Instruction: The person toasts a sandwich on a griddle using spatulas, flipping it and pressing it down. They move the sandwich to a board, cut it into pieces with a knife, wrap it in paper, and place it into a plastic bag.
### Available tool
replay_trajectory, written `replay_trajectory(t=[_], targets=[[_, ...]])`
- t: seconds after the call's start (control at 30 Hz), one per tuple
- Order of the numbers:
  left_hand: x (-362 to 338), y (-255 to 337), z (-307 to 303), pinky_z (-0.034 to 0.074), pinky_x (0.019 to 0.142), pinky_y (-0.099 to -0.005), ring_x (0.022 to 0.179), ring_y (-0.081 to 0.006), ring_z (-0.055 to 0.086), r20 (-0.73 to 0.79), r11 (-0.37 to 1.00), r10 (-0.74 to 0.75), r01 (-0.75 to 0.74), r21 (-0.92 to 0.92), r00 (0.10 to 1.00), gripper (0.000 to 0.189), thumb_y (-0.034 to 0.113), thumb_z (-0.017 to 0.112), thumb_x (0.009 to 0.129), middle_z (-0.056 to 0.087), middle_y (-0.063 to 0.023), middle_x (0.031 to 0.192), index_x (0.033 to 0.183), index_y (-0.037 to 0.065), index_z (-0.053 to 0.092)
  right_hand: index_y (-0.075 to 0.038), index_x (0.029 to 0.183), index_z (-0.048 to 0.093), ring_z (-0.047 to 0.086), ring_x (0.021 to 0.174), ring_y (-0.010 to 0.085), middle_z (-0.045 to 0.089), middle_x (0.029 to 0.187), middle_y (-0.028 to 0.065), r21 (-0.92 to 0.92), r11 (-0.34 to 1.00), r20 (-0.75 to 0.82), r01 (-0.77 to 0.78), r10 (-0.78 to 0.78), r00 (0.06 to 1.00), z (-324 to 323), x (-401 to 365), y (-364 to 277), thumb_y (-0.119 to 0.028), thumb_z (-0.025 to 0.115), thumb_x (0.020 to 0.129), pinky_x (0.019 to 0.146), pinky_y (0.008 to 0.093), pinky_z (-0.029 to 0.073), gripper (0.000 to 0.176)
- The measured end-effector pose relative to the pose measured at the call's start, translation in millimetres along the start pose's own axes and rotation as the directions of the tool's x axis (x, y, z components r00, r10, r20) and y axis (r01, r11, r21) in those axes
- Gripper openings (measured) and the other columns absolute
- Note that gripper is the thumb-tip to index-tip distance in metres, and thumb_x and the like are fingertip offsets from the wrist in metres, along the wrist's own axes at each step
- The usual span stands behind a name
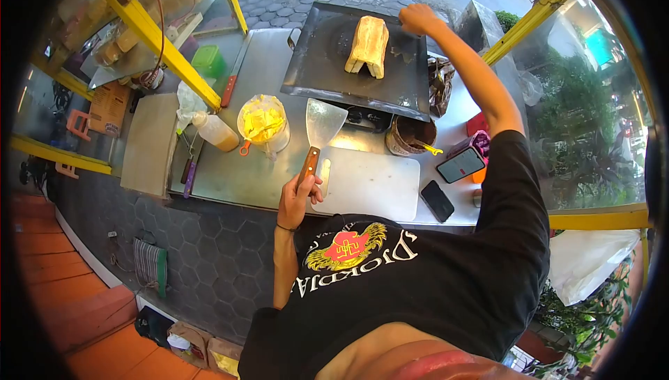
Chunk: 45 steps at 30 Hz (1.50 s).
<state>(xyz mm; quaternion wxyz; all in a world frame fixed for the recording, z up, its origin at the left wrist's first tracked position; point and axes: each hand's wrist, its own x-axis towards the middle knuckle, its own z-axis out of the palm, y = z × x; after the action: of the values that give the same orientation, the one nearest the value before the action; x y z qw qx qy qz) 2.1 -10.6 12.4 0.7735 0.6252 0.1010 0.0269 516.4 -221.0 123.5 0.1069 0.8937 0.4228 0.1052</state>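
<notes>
My left hand (298, 200) is closed around the wooden handle of a spatula (324, 123), its wide metal blade pointing away from me. Stretched out at the far right corner of the black griddle (317, 66) is my right hand (418, 19), its fingers curled; whatever they grip is hidden. On the griddle stand browned bread slices (368, 45), leaning together with a gap at the near end. Left of the spatula blade sits a tub of yellow spread (263, 123). A white cutting board (373, 183) lies just right of my left hand.
Right of the board are two phones (461, 165) (437, 201) and a dark brown tub (411, 136) with a yellow utensil. A sauce bottle (214, 131), a red-handled knife (230, 87) and a green container (208, 61) are left. Yellow posts (157, 35) frame the stall.
</notes>
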Motion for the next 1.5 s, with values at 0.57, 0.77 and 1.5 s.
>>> replay_trajectory(t=[0.57, 0.77, 1.5], targets=[[109, 48, 16, 0.043, 0.058, -0.0274, 0.056, -0.0090, 0.053, -0.093, 0.899, 0.187, -0.132, 0.418, 0.978, 0.043, 0.042, 0.052, 0.101, 0.064, -0.0043, 0.063, 0.093, 0.002, 0.065, 0.005, 0.085, 0.072, 0.069, 0.063, 0.0353, 0.071, 0.084, 0.0211, 0.409, 0.780, 0.418, -0.475, 0.303, 0.857, -95, -66, -73, -0.020, 0.057, 0.079, 0.050, 0.0428, 0.060, 0.030], [208, 55, 17, 0.048, 0.064, -0.0346, 0.062, -0.0195, 0.065, -0.028, 0.789, 0.294, -0.226, 0.571, 0.955, 0.044, 0.042, 0.053, 0.099, 0.066, -0.0081, 0.062, 0.088, 0.001, 0.066, 0.000, 0.088, 0.073, 0.067, 0.053, 0.0239, 0.071, 0.070, 0.0101, 0.708, 0.470, 0.288, -0.527, 0.490, 0.823, -57, -110, -25, -0.032, 0.062, 0.081, 0.050, 0.0339, 0.059, 0.035], [212, 57, 141, 0.053, 0.078, -0.0466, 0.078, -0.0387, 0.069, 0.297, 0.588, 0.191, -0.352, 0.728, 0.935, 0.043, 0.037, 0.054, 0.096, 0.069, -0.0183, 0.069, 0.087, -0.004, 0.064, -0.002, 0.086, 0.072, 0.067, 0.082, 0.0439, 0.069, 0.083, 0.0244, 0.653, 0.621, -0.097, -0.432, 0.635, 0.766, -31, -170, -75, -0.031, 0.060, 0.082, 0.077, 0.0485, 0.053, 0.032]])
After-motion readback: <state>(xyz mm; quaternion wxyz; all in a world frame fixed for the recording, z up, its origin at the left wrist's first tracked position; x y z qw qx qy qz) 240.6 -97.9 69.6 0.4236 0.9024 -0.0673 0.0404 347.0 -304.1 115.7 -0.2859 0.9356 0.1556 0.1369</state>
